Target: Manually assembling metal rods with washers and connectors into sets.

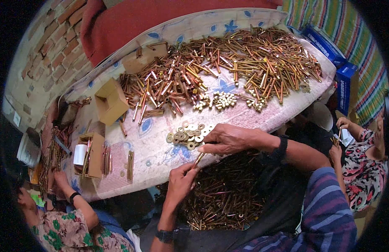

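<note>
My left hand (182, 182) pinches a slim brass-coloured metal bolt (198, 159), which slants up over the table's front edge. At the bolt's upper end is my right hand (230, 138), its fingers bent and thumb low; whatever they pinch there is hidden. Just beside my right fingers lies a heap of flat round washers (187, 136), some silvery and some dull brass. Farther back sits a cluster of small shiny nuts (222, 101). Behind it spreads a large pile of brass-coloured bolts or tubes (245, 54).
Below the table edge, many more metal rods (224, 193) fill the space before me. At left stand an open cardboard box (110, 103) and another box (95, 159) holding rods. One co-worker's hand (62, 180) is at far left; another person (362, 168) holds rods at right, below blue boxes (347, 86).
</note>
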Demonstrator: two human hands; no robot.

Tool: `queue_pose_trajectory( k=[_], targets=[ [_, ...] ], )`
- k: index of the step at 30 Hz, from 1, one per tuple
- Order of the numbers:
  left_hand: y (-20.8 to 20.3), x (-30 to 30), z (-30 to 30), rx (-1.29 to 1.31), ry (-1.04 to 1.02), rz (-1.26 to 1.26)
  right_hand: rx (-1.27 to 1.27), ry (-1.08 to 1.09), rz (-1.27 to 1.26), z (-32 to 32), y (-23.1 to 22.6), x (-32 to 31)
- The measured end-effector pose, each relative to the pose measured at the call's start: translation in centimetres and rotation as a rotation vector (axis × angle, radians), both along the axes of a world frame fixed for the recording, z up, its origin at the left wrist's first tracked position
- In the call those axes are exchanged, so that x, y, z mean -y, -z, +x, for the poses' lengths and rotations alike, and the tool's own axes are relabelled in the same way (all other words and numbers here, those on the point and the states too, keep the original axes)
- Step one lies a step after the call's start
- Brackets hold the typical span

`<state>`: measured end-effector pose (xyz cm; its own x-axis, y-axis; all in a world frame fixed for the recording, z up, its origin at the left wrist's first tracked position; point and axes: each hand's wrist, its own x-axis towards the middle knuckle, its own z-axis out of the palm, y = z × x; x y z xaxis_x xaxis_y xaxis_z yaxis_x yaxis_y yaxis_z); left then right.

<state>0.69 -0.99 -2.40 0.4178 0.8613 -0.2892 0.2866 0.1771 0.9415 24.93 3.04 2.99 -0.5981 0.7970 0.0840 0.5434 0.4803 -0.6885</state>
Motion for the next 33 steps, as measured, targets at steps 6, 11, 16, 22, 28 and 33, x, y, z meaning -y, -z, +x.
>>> queue_pose_trajectory(
  k=[6,11,16,22,28,33],
  targets=[
    [-0.3,0.3,0.6,-0.057,-0.008,0.055,0.085,-0.018,-0.077,0.6,-0.7,0.0],
    [-0.6,0.3,0.8,-0.083,-0.024,0.015,-0.086,-0.128,0.021,1.3,0.5,-0.6],
    [-0.1,0.3,0.7,-0.058,0.012,0.032,0.047,0.059,-0.149,2.0,-0.7,-1.1],
    [1.0,0.7,1.0,-0.1,0.175,0.195,0.067,0.487,0.083,5.5,0.4,-7.9],
    [1.0,1.7,2.3,-0.231,0.362,0.078,0.213,0.654,0.383,7.4,3.8,-14.6],
    [1.4,2.1,2.2,-0.192,0.416,0.166,0.217,0.735,0.084,6.6,4.1,-17.2]
  ],
)
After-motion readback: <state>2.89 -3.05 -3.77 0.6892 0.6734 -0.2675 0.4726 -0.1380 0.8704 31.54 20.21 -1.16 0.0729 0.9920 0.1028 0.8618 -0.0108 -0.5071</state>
